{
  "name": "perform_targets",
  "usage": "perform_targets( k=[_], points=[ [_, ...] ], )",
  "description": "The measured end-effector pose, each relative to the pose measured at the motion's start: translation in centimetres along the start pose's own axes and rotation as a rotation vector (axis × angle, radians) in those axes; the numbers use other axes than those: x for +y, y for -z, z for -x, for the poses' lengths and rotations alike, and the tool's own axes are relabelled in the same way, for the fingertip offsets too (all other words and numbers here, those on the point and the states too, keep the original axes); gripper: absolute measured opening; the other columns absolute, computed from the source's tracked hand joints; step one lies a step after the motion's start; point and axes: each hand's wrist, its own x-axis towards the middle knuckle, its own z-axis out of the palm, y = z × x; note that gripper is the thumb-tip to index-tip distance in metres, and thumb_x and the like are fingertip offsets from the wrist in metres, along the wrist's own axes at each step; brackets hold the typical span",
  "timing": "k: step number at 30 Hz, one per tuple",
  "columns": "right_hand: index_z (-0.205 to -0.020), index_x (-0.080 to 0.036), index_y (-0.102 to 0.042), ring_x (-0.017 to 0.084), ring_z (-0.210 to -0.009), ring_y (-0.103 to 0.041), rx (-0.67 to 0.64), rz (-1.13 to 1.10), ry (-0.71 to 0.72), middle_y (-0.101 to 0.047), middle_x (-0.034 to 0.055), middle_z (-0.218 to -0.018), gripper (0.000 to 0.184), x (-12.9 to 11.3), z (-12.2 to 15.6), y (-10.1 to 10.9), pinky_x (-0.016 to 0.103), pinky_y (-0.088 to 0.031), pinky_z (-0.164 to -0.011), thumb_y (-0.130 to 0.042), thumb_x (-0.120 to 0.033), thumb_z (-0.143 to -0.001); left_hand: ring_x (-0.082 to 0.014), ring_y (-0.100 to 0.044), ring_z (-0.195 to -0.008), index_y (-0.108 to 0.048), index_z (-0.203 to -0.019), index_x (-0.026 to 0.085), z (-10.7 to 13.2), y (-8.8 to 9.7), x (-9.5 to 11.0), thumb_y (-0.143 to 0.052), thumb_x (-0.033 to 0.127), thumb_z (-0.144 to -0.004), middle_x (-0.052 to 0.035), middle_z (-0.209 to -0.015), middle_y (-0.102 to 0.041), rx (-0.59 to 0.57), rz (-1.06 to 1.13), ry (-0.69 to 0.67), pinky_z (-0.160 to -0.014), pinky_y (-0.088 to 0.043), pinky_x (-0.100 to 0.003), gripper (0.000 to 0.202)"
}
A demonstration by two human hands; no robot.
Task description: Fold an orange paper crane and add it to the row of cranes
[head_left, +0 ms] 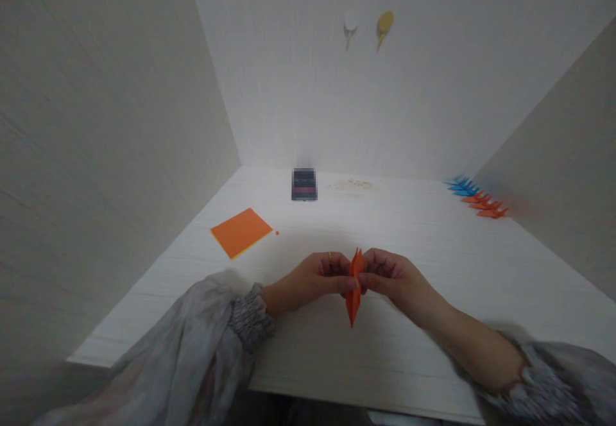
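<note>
Between my two hands is a folded piece of orange origami paper, narrow and pointed at its near end, with split tips at the far end. My left hand pinches it from the left side, thumb on top; a ring shows on one finger. From the right, my right hand pinches the same paper, its thumb close to the other thumb. The paper is held over the near middle of the white table. Fingers behind the paper are partly hidden.
A stack of orange paper sheets lies at left, a small orange scrap beside it. A dark pixelated object stands near the back wall. Blue origami pieces and orange ones line the right wall. Two hooks are on the wall.
</note>
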Motion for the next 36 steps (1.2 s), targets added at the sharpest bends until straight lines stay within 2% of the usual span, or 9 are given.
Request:
perform_targets(
  k=[9, 15, 20, 25, 29, 36],
  points=[
    [-0.063, -0.016, -0.057, 0.011, -0.055, -0.053, 0.097, 0.073, -0.002, -0.059, -0.0007, -0.058, 0.016, 0.0, 0.3, -0.5, 0.025, -0.042, -0.055, -0.069, -0.028, -0.063, -0.0122, -0.059, -0.069, -0.054, -0.076, 0.011, 0.0, -0.1, 0.1, -0.070, 0.024, -0.061, -0.0043, -0.074, -0.063, 0.013, -0.039, 0.008, -0.065, -0.043, -0.025, 0.026],
    [-0.069, -0.017, -0.059, 0.012, -0.060, -0.055, 0.133, 0.106, -0.005, -0.060, 0.0000, -0.064, 0.016, 0.0, 0.4, -1.0, 0.026, -0.044, -0.059, -0.066, -0.030, -0.065, -0.0124, -0.059, -0.068, -0.054, -0.075, 0.010, -0.1, 0.0, 0.1, -0.070, 0.024, -0.061, -0.0042, -0.073, -0.063, 0.047, -0.028, 0.004, -0.065, -0.044, -0.026, 0.026],
    [-0.075, -0.019, -0.054, 0.012, -0.063, -0.054, 0.198, 0.092, 0.084, -0.058, -0.0005, -0.068, 0.021, -0.3, 0.7, -1.4, 0.025, -0.044, -0.058, -0.068, -0.030, -0.063, -0.0083, -0.055, -0.060, -0.055, -0.073, 0.010, -0.2, 0.2, 0.1, -0.070, 0.022, -0.061, -0.0013, -0.068, -0.061, 0.124, -0.023, -0.078, -0.061, -0.043, -0.022, 0.023],
    [-0.073, -0.020, -0.058, 0.014, -0.070, -0.053, 0.137, 0.225, 0.138, -0.057, 0.0013, -0.072, 0.012, -0.5, 0.8, -1.4, 0.026, -0.043, -0.064, -0.059, -0.032, -0.072, -0.0086, -0.055, -0.062, -0.056, -0.072, 0.010, -0.4, 0.2, 0.2, -0.072, 0.024, -0.058, -0.0007, -0.069, -0.060, 0.181, -0.010, -0.108, -0.063, -0.043, -0.022, 0.025],
    [-0.071, -0.020, -0.060, 0.015, -0.073, -0.053, 0.158, 0.321, 0.223, -0.057, 0.0017, -0.075, 0.010, -0.6, 0.7, -1.4, 0.028, -0.043, -0.067, -0.060, -0.031, -0.072, -0.0081, -0.054, -0.060, -0.056, -0.070, 0.011, -0.4, 0.1, 0.2, -0.073, 0.025, -0.057, 0.0006, -0.066, -0.059, 0.197, -0.005, -0.122, -0.061, -0.043, -0.022, 0.026],
    [-0.073, -0.020, -0.061, 0.014, -0.070, -0.054, 0.152, 0.233, 0.137, -0.059, 0.0010, -0.072, 0.010, -0.1, 0.5, -1.0, 0.027, -0.044, -0.066, -0.061, -0.029, -0.071, -0.0091, -0.056, -0.063, -0.056, -0.072, 0.010, -0.4, 0.1, 0.1, -0.074, 0.021, -0.056, -0.0003, -0.069, -0.060, 0.168, 0.010, -0.110, -0.064, -0.044, -0.024, 0.026]
  ],
)
